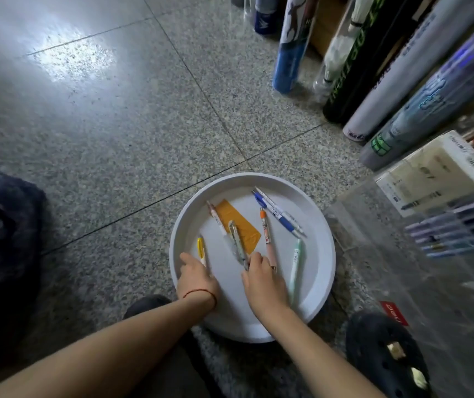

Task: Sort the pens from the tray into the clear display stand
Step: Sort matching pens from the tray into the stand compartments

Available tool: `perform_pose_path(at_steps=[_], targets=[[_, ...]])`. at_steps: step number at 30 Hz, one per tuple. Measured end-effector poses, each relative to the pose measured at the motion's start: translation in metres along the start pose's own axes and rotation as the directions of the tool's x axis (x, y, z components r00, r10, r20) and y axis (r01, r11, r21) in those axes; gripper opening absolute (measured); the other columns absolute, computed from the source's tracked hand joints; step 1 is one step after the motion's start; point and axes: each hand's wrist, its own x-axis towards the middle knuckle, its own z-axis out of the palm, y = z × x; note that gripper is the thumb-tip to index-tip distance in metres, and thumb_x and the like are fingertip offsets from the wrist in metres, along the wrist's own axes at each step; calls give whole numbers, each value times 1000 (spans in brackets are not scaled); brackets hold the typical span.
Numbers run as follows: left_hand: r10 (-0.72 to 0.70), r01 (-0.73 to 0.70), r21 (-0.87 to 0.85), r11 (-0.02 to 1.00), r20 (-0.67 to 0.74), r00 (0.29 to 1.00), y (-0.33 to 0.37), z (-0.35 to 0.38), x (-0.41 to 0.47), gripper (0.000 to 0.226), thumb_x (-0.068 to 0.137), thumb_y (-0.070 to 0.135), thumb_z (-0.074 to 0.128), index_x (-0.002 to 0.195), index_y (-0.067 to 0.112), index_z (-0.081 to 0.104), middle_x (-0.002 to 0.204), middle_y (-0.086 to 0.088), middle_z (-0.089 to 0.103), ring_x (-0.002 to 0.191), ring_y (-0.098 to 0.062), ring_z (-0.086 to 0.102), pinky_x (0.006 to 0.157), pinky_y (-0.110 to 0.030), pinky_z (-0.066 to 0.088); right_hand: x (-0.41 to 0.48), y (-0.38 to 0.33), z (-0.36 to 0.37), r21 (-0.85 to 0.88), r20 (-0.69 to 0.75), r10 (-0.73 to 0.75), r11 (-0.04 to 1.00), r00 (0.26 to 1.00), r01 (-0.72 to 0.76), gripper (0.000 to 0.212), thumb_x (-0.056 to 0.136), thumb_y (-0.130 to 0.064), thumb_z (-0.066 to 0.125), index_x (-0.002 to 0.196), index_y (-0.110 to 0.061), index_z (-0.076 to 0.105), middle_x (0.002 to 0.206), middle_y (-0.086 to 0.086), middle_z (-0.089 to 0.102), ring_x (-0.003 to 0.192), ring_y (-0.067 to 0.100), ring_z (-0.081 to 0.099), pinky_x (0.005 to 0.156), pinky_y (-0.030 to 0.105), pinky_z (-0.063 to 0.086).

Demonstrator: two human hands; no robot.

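A round white tray lies on the floor with several pens in it. My left hand rests on the tray's left side with its fingers on the white end of a yellow-clipped pen. My right hand is over the tray's middle, fingertips touching the lower end of a patterned pen. An orange-topped pink pen, a mint green pen, a blue pen and a pale pink pen lie loose. The clear display stand stands to the right.
An orange paper scrap lies in the tray under pens. Boxed pens and purple pens sit at the right, with tall tubes behind. A dark shoe is at lower right; a dark bundle lies left.
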Motion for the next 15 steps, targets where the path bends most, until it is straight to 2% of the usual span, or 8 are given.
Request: perform_pose_path(at_steps=[2,4,5,7,9,11,13,15], targets=[[-75,75,-91,993,1,997,5,2,-1,39,88,12,50,120,-2,31,125,-24,51,114,-39,52,92,-40,41,2,-5,-4,200,-8,125,972,992,-121,19,95,-22,45,109,-10,49,116,8,55,105,25,56,78,33,44],[-144,141,-220,965,5,990,11,4,1,33,90,12,47,118,-4,41,122,-25,54,113,-40,53,93,-39,42,4,-5,-15,449,45,232,864,972,-227,8,90,-18,52,94,-11,53,101,9,61,87,22,59,66,24,40],[-150,148,-305,941,18,989,13,4,0,28,91,12,44,113,-5,46,117,-26,57,108,-40,56,92,-40,46,3,-4,-20,558,100,243,789,965,-256,7,88,-15,54,92,-10,55,89,6,63,75,18,59,60,19,40],[-96,118,-474,872,71,993,18,9,-1,23,90,10,37,105,-5,48,105,-29,60,94,-41,61,86,-48,51,-4,0,-37,711,236,176,640,956,-293,7,89,-12,55,94,-8,58,69,0,58,56,9,52,48,11,38],[15,67,-575,815,137,990,25,9,-10,15,91,6,34,95,-1,46,99,-29,61,85,-37,61,85,-52,51,-16,3,-52,757,317,47,589,947,-283,5,91,-13,55,90,-17,58,69,0,59,54,8,52,45,14,40],[126,19,-639,769,180,976,40,-2,-29,14,94,5,36,86,8,47,95,-23,61,81,-32,58,82,-49,49,-29,8,-65,762,328,-16,596,945,-254,10,92,-16,54,85,-23,57,73,0,62,57,9,56,45,17,42],[231,-20,-671,741,227,946,56,-15,-53,16,95,5,40,83,10,49,87,-17,61,78,-31,58,75,-45,51,-44,13,-83,779,305,-10,579,952,-243,8,93,-16,53,87,-20,56,72,-1,61,53,6,56,45,18,43],[325,-79,-642,762,274,905,70,-29,-79,13,95,8,45,84,10,52,86,-15,62,80,-29,60,76,-45,51,-63,21,-105,802,276,9,549,961,-236,5,93,-13,53,96,-12,56,71,-1,60,47,5,55,44,20,44]])
